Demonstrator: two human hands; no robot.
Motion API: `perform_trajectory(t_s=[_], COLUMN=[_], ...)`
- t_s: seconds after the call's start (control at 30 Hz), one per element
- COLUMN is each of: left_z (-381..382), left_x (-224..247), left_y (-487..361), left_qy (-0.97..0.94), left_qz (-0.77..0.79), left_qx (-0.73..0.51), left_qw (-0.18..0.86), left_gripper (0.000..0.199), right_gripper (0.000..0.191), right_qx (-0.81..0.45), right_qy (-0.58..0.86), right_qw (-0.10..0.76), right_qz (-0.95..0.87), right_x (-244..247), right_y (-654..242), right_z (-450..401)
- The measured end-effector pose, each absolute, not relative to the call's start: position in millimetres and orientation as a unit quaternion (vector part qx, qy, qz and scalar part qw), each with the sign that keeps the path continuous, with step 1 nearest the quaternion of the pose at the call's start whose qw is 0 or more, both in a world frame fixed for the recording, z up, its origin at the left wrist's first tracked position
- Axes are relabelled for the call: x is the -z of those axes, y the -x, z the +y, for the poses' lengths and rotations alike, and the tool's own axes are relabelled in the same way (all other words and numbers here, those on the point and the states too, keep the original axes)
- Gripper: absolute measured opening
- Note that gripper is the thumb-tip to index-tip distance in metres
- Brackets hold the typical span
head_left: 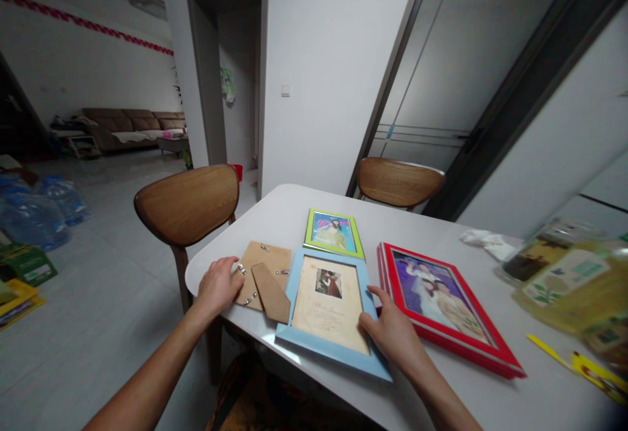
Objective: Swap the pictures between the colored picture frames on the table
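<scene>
A light blue picture frame [304, 335] lies at the table's front edge, with a cream printed sheet and a small photo inside it. My right hand [392, 329] grips its right side, thumb on top over the inner edge. To its left is a brown frame backing board [275, 258] with several metal clips and a fold-out stand leg [269, 293]. The fingers of my left hand [218, 285] are closed at the board's left edge, beside a clip. Behind the blue frame lies a green picture frame [362, 245] holding a portrait.
Stacked red picture frames [490, 356] lie right of my right hand. Farther right are a yellow tool [549, 352], bottles of yellowish liquid [564, 287] and white tissue [485, 241]. Wooden chairs [189, 203] stand at the white table [284, 212]; large water bottles [34, 215] are on the floor.
</scene>
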State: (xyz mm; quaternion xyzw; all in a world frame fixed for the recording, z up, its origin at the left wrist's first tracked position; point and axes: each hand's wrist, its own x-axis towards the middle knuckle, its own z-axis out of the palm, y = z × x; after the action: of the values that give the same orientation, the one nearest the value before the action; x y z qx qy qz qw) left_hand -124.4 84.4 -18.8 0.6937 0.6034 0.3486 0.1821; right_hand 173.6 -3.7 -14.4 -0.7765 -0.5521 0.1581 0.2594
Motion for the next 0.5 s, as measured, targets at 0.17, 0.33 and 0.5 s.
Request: perform_trajectory(t_s=[0.17, 0.33, 0.5], left_z=[49, 18, 12], left_x=[10, 9, 6], left_y=[63, 0, -18], left_qy=[-0.791, -0.861, -0.872], left_qz=[0.461, 0.318, 0.283], left_qx=[-0.358, -0.333, -0.349], left_qw=[0.185, 0.216, 0.194], left_gripper=[0.040, 0.061, 0.043], right_gripper=[0.068, 0.074, 0.076], right_qx=[-0.398, -0.448, -0.396], right_qy=[0.686, 0.649, 0.661], right_qw=[0.454, 0.489, 0.462], right_qz=[-0.406, -0.374, -0.439], right_x=[2, -11, -3], right_y=[-168, -164, -174], right_z=[-7, -10, -5])
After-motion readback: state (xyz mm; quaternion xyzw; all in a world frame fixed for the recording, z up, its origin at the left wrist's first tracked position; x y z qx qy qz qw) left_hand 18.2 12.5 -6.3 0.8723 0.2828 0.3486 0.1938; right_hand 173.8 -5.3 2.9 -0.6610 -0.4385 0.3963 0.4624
